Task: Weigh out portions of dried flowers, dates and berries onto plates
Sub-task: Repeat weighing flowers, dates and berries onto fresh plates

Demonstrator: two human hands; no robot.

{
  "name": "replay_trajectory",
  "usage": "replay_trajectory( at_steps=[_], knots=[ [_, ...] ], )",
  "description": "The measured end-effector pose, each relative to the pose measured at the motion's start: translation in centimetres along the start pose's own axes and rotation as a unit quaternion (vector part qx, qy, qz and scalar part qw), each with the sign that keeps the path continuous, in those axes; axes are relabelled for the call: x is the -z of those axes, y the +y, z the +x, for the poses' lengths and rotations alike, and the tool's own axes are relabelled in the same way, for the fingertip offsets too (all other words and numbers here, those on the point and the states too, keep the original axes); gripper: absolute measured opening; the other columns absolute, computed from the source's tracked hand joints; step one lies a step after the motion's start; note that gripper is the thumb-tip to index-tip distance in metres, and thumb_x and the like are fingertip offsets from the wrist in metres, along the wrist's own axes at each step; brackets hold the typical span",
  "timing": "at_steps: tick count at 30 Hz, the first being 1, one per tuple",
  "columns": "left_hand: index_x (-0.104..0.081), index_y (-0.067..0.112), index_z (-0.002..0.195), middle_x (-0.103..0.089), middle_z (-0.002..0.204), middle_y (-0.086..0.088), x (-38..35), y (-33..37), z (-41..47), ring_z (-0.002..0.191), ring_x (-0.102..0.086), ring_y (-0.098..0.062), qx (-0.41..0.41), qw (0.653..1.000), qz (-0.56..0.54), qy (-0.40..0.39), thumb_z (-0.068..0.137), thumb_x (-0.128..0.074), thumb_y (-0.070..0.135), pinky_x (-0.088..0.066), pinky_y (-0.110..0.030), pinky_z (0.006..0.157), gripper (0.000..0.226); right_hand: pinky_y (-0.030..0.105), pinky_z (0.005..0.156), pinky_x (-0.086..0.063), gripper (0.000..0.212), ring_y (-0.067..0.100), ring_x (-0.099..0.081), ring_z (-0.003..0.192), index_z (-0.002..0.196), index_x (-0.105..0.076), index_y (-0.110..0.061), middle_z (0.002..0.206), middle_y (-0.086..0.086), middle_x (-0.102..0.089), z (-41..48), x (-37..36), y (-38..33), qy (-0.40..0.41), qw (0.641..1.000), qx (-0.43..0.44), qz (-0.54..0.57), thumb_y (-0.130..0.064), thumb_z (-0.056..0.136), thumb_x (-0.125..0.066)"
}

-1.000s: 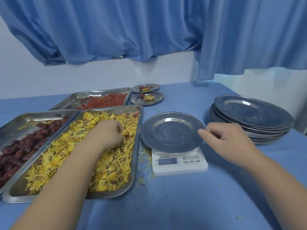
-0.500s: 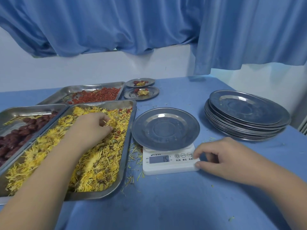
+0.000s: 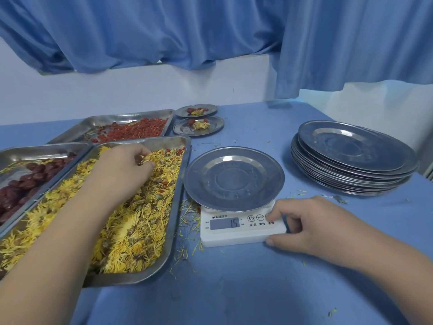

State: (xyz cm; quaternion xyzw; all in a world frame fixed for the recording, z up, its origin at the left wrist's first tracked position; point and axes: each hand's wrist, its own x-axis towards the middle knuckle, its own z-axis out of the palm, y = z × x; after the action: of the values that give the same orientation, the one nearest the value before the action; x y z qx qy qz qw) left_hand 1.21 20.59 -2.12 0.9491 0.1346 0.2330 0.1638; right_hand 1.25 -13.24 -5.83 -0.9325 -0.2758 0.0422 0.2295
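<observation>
Over on the far left, the dates tray [image 3: 35,148] holds the dark red dates [image 3: 28,181] with a few stray petals. Right beside it is the big flower tray [image 3: 180,198], full of yellow dried flowers [image 3: 131,226]. The left hand [image 3: 121,170] is still buried in them, same as a second ago. Its fingers are curled down and pinching a tuft near the tray's far end, and the forearm covers a good strip of the flowers. Behind those two is the berry tray [image 3: 93,125] with red berries [image 3: 131,131] piled toward its right side. Just right of it are two small filled plates [image 3: 196,110] [image 3: 198,125], each with a bit of flower and some red pieces.

In the middle, the empty plate [image 3: 234,179] sits on the white scale [image 3: 234,238]. It overhangs the scale's back half, so you only see the front panel. The display [image 3: 225,223] reads 15, no change there.

What did change is the right hand [image 3: 304,224]. A second ago it was up at the plate's rim, and half a second ago it was by the scale's right edge. Now it has the front right corner nipped, with its bent index fingertip on the rightmost button and its thumb against the front edge.

Loose petals [image 3: 187,214] litter the blue table [image 3: 234,289] between the tray and the scale. Far right is the stack of plates [image 3: 351,146], well clear of the hand. A blue curtain [image 3: 210,31] hangs across the back.
</observation>
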Motion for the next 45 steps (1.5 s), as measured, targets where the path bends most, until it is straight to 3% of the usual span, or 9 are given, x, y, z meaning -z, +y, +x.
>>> replay_trajectory(
  at_steps=[5,9,13,19,25,27,32,39,45],
  knots=[
    [-0.064,0.029,0.116,-0.059,0.113,0.008,0.0,0.2,0.0,0.090,-0.052,-0.012,0.008,0.999,-0.028,-0.036,0.090,-0.065,0.034,-0.039,-0.029,0.075,0.027,0.018,0.050,-0.034,0.023,0.003,-0.049,0.056,0.084,-0.066,-0.040,0.062,-0.017,-0.056,0.2,-0.1,0.6,0.018,0.998,0.015,0.066,-0.060,0.071,-0.066],
    [-0.060,0.040,0.112,-0.066,0.087,0.012,0.4,0.2,0.0,0.065,-0.066,-0.023,0.018,0.994,-0.063,-0.090,0.091,-0.061,0.038,-0.047,-0.025,0.049,0.021,0.019,0.050,-0.036,0.018,0.006,-0.048,0.054,0.088,-0.068,-0.045,0.063,-0.011,-0.056,0.0,0.4,1.2,0.017,0.997,0.030,0.064,-0.058,0.077,-0.061],
    [-0.067,0.035,0.102,-0.071,0.083,-0.002,0.9,0.6,0.1,0.075,-0.068,-0.034,0.031,0.988,-0.128,-0.084,0.092,-0.054,0.040,-0.055,-0.039,0.069,0.018,0.018,0.049,-0.037,0.018,0.006,-0.049,0.054,0.084,-0.069,-0.042,0.064,-0.011,-0.059,0.1,0.6,1.5,0.031,0.997,0.032,0.059,-0.055,0.079,-0.059],
    [-0.067,0.046,0.080,-0.071,0.084,0.016,1.6,3.5,0.1,0.073,-0.067,-0.010,0.013,0.974,-0.218,-0.064,0.093,-0.050,0.043,-0.040,-0.027,0.062,0.022,0.017,0.048,-0.036,0.015,0.006,-0.047,0.051,0.079,-0.070,-0.039,0.059,-0.011,-0.059,0.1,0.8,1.5,0.055,0.995,0.042,0.075,-0.050,0.080,-0.059],
    [-0.071,0.038,0.089,-0.070,0.083,0.012,-0.2,8.8,0.2,0.079,-0.066,-0.003,-0.071,0.960,-0.237,-0.133,0.088,-0.061,0.040,-0.050,-0.024,0.069,0.010,0.013,0.043,-0.029,0.020,0.005,-0.036,0.045,0.068,-0.067,-0.023,0.048,-0.010,-0.046,0.5,1.2,2.2,0.112,0.987,0.046,0.103,-0.034,0.084,-0.064],
    [-0.072,0.034,0.095,-0.069,0.087,0.017,-1.7,10.3,0.2,0.083,-0.062,0.007,-0.102,0.955,-0.216,-0.173,0.087,-0.065,0.035,-0.046,-0.011,0.070,0.010,0.012,0.042,-0.029,0.022,0.005,-0.035,0.042,0.066,-0.066,-0.021,0.046,-0.011,-0.043,0.6,1.2,2.4,0.118,0.986,0.042,0.111,-0.031,0.086,-0.064],
    [-0.063,0.035,0.116,-0.060,0.113,0.018,-3.8,10.3,-0.3,0.104,-0.057,0.001,-0.150,0.936,-0.163,-0.275,0.082,-0.071,0.051,-0.038,-0.008,0.074,0.039,0.018,0.040,-0.034,0.023,0.006,-0.034,0.041,0.064,-0.063,-0.025,0.046,-0.010,-0.042,0.7,1.1,2.7,0.127,0.983,0.046,0.123,-0.032,0.086,-0.063],
    [-0.063,0.041,0.113,-0.059,0.115,0.029,-1.1,7.0,-1.1,0.105,-0.049,0.018,-0.149,0.949,-0.222,-0.166,0.094,-0.049,0.053,-0.036,-0.012,0.084,0.027,0.013,0.045,-0.030,0.022,0.005,-0.036,0.044,0.064,-0.064,-0.026,0.048,-0.010,-0.046,0.9,0.3,0.6,0.184,0.968,0.117,0.125,-0.028,0.086,-0.064],
    [-0.064,0.046,0.103,-0.068,0.093,0.022,3.0,0.4,-1.2,0.074,-0.061,0.011,-0.079,0.973,-0.182,-0.118,0.095,-0.051,0.046,-0.044,-0.010,0.055,0.015,0.020,0.050,-0.035,0.028,0.012,-0.047,0.054,0.063,-0.061,-0.020,0.056,-0.003,-0.052,3.1,-0.1,-5.8,0.214,0.950,0.218,0.070,-0.033,0.088,-0.059]
  ],
)
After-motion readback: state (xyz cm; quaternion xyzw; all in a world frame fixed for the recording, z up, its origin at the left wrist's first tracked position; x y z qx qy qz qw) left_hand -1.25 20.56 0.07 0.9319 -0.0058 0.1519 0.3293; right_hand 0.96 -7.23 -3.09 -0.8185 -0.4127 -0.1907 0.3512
